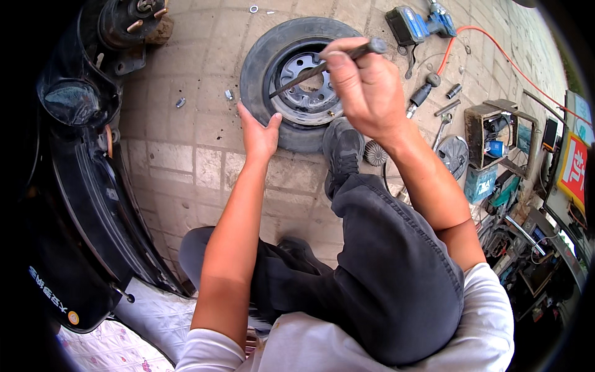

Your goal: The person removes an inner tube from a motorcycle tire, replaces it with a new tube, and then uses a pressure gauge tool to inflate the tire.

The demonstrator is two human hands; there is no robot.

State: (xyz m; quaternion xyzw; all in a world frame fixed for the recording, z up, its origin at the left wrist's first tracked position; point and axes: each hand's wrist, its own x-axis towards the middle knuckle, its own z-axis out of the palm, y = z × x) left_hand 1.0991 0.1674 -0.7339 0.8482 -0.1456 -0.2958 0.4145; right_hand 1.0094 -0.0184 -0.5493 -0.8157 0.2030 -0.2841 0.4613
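Note:
A wheel lies flat on the paving, its black tire (263, 57) around a grey steel rim (322, 99) with bolt holes. My right hand (365, 87) is closed around a long dark metal pry bar (304, 75), its thick rounded end up by my knuckles. The bar slants down to the left, and its thin tip is at the inner edge of the tire by the rim. Against the tire's near-left side my left hand (259, 133) lies with the thumb spread from the fingers. My shoe (343, 152) presses on or against the tire's near edge.
A blue cordless impact wrench (421, 26) and an orange air hose (486, 36) are at the upper right. Below them lie sockets (454, 91), a wrench (442, 129) and a wooden box (489, 155). Loose nuts (180, 102) lie left of the wheel. A car's black bumper (93, 180) borders the left.

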